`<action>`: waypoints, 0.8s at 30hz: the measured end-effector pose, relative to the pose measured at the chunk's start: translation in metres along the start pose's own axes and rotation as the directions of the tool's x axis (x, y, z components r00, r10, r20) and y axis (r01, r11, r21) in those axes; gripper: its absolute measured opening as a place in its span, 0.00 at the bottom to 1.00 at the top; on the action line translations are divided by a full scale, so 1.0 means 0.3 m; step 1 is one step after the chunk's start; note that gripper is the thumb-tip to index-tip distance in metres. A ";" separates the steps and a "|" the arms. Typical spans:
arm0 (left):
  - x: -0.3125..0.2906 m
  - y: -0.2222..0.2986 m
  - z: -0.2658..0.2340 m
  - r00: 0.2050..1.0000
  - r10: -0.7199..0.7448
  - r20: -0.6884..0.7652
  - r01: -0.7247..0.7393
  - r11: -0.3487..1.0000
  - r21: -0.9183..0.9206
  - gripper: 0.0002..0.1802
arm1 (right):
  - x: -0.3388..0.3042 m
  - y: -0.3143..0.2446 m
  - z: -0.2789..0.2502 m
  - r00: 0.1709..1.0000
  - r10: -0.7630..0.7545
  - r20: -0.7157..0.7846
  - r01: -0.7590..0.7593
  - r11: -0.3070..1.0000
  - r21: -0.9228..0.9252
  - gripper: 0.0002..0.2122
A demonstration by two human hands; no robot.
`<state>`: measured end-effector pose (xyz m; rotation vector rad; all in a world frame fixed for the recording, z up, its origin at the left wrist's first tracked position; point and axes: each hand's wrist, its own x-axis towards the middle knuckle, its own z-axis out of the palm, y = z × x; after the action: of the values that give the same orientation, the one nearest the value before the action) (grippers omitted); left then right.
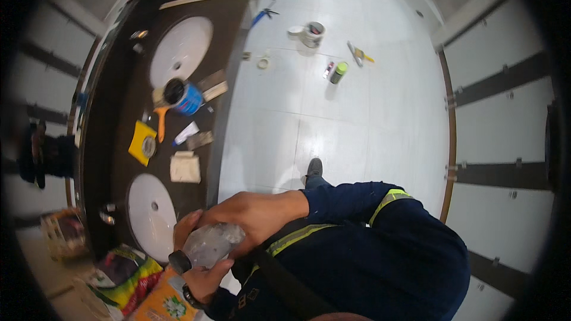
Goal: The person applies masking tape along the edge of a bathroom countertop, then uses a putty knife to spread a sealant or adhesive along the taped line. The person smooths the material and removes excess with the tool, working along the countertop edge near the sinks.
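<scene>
Close in front of me is a clear plastic bottle [209, 246] with a dark cap, tilted so the cap points down to the left. My left hand [202, 278], with a dark watch at the wrist, is closed around it near the cap, thumb on the near side. My right hand [257, 215] grips the other end, its fingers partly hidden behind the bottle. Both hands are near the front edge of the dark countertop [199, 202], beside the near white sink [143, 211]. Whether anything is inside the bottle is hard to tell.
Across the counter lie a blue can [189, 100], an orange-handled tool [161, 123], a yellow sheet [140, 142] and a folded cloth [185, 168]. Colourful bags [163, 300] stand at lower left. On the floor are a bucket [312, 37], a green-capped spray can [338, 73] and a caulking gun [263, 15].
</scene>
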<state>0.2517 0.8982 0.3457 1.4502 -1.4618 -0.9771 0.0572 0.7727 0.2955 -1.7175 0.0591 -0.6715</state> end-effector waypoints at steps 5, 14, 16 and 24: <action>0.344 0.093 0.374 0.988 -0.021 0.150 0.029 0.999 -0.047 0.56 | -0.252 -0.043 -0.370 0.984 0.060 -0.169 -0.068 0.997 -0.043 0.30; 0.836 0.201 0.666 0.919 0.245 0.308 -0.280 0.957 0.075 0.41 | -0.372 -0.026 -0.789 0.926 0.131 -0.353 -0.197 0.968 -0.157 0.32; 0.953 0.193 0.701 0.892 0.310 0.330 -0.351 0.934 0.070 0.41 | -0.382 0.007 -0.864 0.903 0.118 -0.412 -0.217 0.955 -0.201 0.34; 1.501 0.057 0.736 0.882 0.317 0.348 -0.298 0.948 -0.109 0.40 | -0.251 0.147 -1.270 0.830 0.218 -0.514 -0.408 0.865 -0.292 0.35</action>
<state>0.0467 0.4422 0.3017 0.9873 -1.8516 -1.1081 -0.1673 0.4541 0.2643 -1.8231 0.8620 -0.8444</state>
